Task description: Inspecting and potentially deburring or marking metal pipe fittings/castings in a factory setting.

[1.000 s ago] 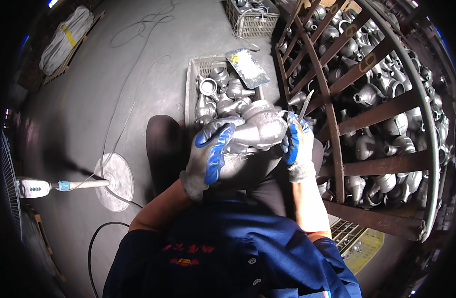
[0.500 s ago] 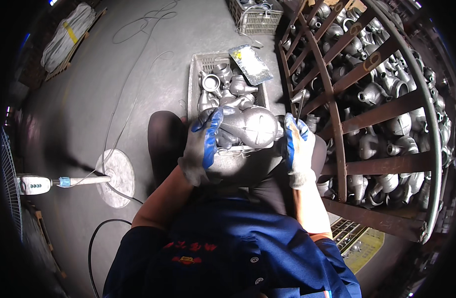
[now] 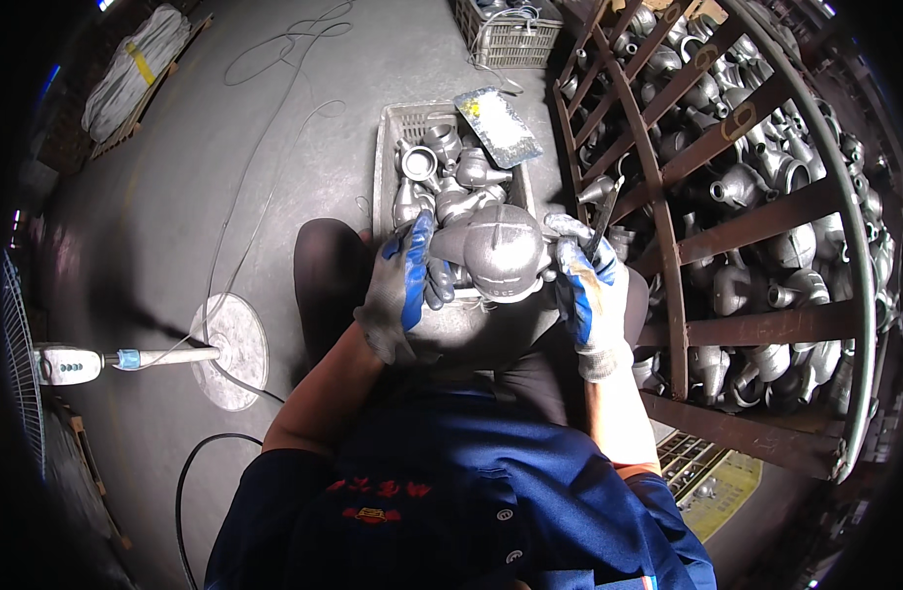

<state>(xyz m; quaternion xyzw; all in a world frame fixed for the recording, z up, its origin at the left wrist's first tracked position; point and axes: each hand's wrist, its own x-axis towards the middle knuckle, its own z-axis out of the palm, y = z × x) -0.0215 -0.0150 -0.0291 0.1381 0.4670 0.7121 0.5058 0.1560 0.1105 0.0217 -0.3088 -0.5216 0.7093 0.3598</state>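
In front of my knees a rounded grey metal casting (image 3: 503, 254) is held over a crate. My left hand (image 3: 397, 285), in a grey and blue work glove, is closed round the casting's narrow left end. My right hand (image 3: 595, 295), gloved alike, is at the casting's right end and grips a thin, dark, flat file-like tool (image 3: 607, 214) that points up and away. Whether its fingertips touch the casting is hard to see. Below, the plastic crate (image 3: 384, 162) holds several similar castings (image 3: 442, 143).
A flat panel with a white surface (image 3: 499, 126) lies across the crate's far right corner. Close on my right stands a rusty metal cage (image 3: 668, 265) full of castings. A round fan base (image 3: 237, 354) and loose cables occupy the floor at left. Another crate (image 3: 515, 44) stands farther off.
The casting has turned in my hands, its rounded end tipping toward me and its raised cross seam rolling away. My right hand has rotated, and the tool stands out more above it.
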